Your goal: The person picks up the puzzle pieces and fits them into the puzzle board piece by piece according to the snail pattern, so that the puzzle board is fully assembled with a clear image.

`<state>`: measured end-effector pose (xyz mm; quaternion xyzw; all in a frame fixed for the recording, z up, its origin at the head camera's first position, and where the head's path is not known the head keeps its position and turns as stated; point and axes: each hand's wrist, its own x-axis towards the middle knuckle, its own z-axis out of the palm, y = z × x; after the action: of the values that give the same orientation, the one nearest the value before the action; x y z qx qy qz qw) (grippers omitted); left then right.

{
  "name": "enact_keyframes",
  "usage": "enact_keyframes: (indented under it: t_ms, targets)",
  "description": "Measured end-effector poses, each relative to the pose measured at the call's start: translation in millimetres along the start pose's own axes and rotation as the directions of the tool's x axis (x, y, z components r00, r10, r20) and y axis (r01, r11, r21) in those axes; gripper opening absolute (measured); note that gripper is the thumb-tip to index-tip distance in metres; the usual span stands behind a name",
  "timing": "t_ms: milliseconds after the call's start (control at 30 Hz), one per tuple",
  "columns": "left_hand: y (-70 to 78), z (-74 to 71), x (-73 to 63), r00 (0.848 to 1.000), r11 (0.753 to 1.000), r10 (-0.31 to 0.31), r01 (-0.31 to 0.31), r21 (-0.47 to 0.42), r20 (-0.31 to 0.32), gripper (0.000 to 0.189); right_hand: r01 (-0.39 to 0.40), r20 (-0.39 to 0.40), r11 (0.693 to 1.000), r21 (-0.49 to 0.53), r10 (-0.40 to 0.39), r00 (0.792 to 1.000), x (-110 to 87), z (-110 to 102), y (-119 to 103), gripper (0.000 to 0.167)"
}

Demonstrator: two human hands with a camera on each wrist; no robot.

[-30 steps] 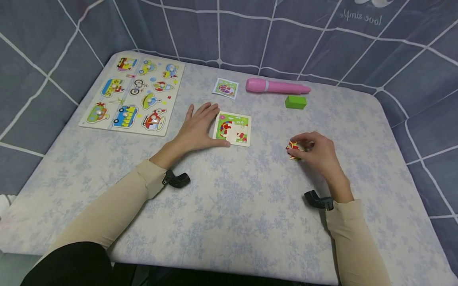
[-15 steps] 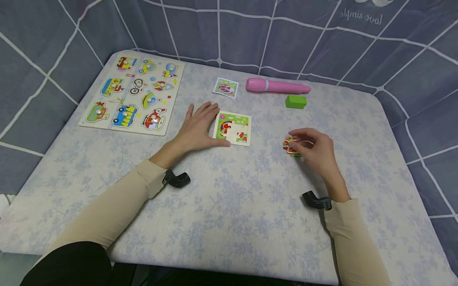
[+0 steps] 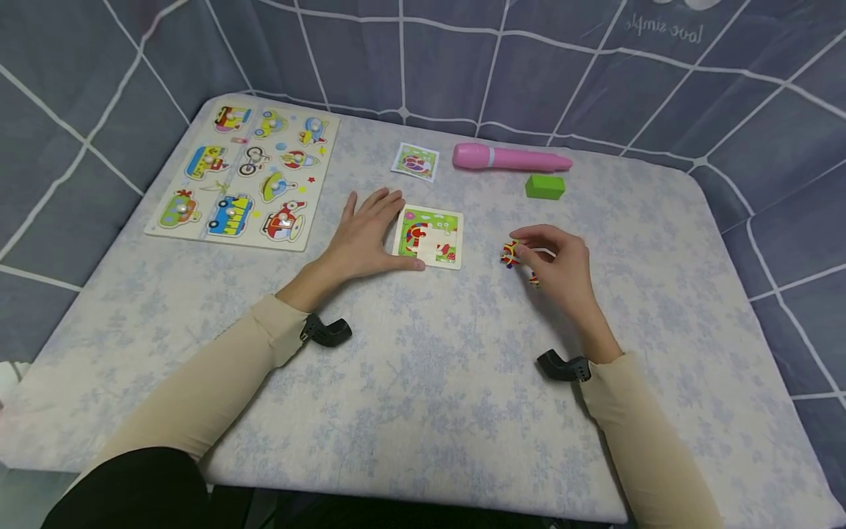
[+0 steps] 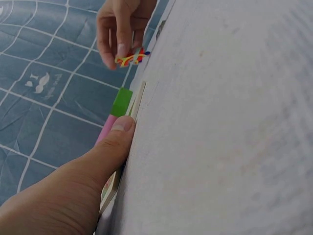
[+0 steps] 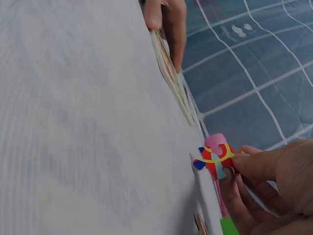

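Note:
A small square jigsaw board lies mid-table, some pieces fitted and its pale bare base showing in the middle. My left hand rests at its left side with fingers spread; the thumb touches the lower edge, as the left wrist view shows. To the right, my right hand pinches a red, yellow and blue puzzle piece between thumb and fingers, above the table. Another puzzle piece lies on the cloth under that hand, partly hidden by it.
A larger peg puzzle board with vehicle shapes lies at the back left. Behind the jigsaw are a small picture card, a pink stick-like object and a green block. A grid-patterned curtain hangs behind the table.
My right hand has moved left and a little away from me, carrying the pinched puzzle piece toward the jigsaw board and uncovering another piece on the cloth. My left hand stays put.

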<state>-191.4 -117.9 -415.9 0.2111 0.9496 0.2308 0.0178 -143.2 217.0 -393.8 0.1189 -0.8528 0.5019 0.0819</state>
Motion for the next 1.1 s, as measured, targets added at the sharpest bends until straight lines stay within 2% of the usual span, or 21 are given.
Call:
enact_keyframes:
  t_ms: [300, 467, 633, 933, 1100]
  targets:
    - [-1.1, 1.5, -0.8, 1.000, 1.000, -0.007, 0.007, 0.003, 0.004, 0.121, -0.063, 0.054, 0.995, 0.077, 0.059, 0.997, 29.9, 47, -18, 0.017]
    - [-2.6, 3.1, -1.6, 1.000, 1.000, -0.010, 0.010, 0.006, 0.007, 0.121, -0.070, 0.088, 0.995, 0.068, 0.064, 0.994, 46.1, 74, -24, 0.017]
    - [-3.5, 3.6, -1.2, 1.000, 1.000, -0.008, 0.008, 0.006, 0.006, 0.122, -0.070, 0.091, 0.997, 0.031, 0.067, 0.994, 54.3, 96, -31, 0.016]
    - [-0.2, 1.2, -1.6, 1.000, 1.000, -0.001, 0.001, 0.004, 0.003, 0.121, -0.001, 0.067, 0.995, -0.103, 0.007, 0.998, 55.8, 107, -34, 0.014]
    - [-0.3, 0.3, -2.0, 1.000, 1.000, 0.001, -0.001, 0.000, -0.001, 0.121, 0.043, 0.078, 0.985, -0.164, -0.031, 0.996, 54.8, 110, -34, 0.012]
